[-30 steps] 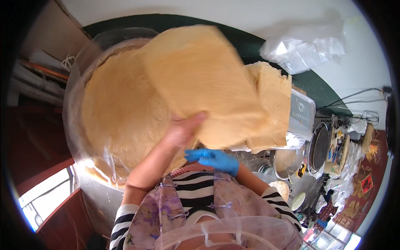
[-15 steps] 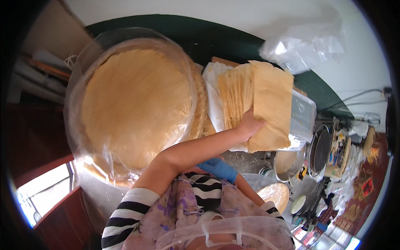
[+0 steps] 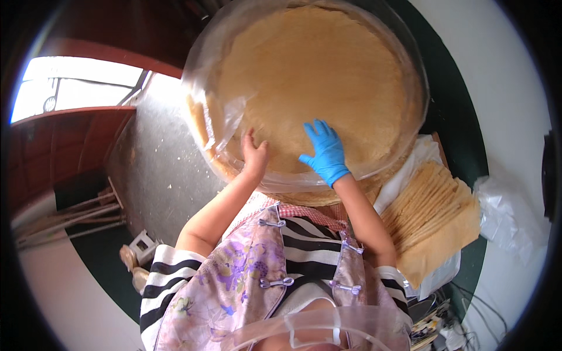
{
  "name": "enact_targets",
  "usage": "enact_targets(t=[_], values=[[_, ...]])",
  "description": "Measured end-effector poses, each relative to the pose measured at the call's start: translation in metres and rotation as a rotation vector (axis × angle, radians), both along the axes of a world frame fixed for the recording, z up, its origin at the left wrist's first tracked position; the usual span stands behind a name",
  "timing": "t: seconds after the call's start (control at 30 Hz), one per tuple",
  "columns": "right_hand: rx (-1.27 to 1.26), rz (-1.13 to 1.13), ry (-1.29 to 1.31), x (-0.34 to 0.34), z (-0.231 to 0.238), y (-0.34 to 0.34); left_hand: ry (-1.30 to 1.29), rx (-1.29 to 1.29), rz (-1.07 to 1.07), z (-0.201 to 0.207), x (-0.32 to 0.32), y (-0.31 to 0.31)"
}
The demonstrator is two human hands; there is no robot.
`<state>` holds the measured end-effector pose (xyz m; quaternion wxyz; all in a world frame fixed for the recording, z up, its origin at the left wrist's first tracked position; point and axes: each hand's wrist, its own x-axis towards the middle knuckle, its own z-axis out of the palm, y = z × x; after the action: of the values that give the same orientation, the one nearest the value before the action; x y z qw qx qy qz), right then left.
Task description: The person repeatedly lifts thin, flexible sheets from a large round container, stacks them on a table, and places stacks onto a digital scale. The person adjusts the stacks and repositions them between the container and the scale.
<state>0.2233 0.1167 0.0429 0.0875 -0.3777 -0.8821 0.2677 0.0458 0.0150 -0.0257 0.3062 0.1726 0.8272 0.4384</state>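
A broad round stack of thin tan pancakes (image 3: 316,70) lies in front of me, with clear plastic film (image 3: 202,117) around its rim. My bare left hand (image 3: 256,155) is at the near left edge of the stack, beside a crumpled fold of the film. Its thumb and forefinger are apart; the other fingers show less well. To its right, my right hand (image 3: 326,153) in a blue glove is open over the near part of the top pancake, fingers spread. I cannot tell how firmly either hand touches the surface.
Folded pancakes (image 3: 430,216) lie fanned in a row on white cloth at the right. A clear plastic bag (image 3: 509,205) is beyond them by the wall. Grey floor (image 3: 155,158) and a dark red door panel (image 3: 88,140) are at the left.
My left hand has left the folded pancakes at the right and is now at the round stack. My gloved right hand has come up from near my waist. The view has turned left.
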Motion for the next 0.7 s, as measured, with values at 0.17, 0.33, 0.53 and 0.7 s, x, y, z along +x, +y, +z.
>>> enact_targets(t=[0.17,0.33,0.53,0.7], values=[[-0.006,0.275,-0.222,-0.042,-0.036,-0.039,-0.317,0.053,0.213,0.023,-0.032,-0.019],[-0.097,0.318,0.121,-0.032,-0.054,-0.049,-0.561,0.11,0.355,0.042,-0.038,-0.014],[-0.637,0.007,0.345,-0.021,-0.051,-0.037,-0.532,0.124,0.384,0.042,-0.043,-0.019],[-0.686,-0.006,0.208,-0.019,-0.033,-0.025,-0.446,0.035,0.285,0.04,-0.037,-0.021]])
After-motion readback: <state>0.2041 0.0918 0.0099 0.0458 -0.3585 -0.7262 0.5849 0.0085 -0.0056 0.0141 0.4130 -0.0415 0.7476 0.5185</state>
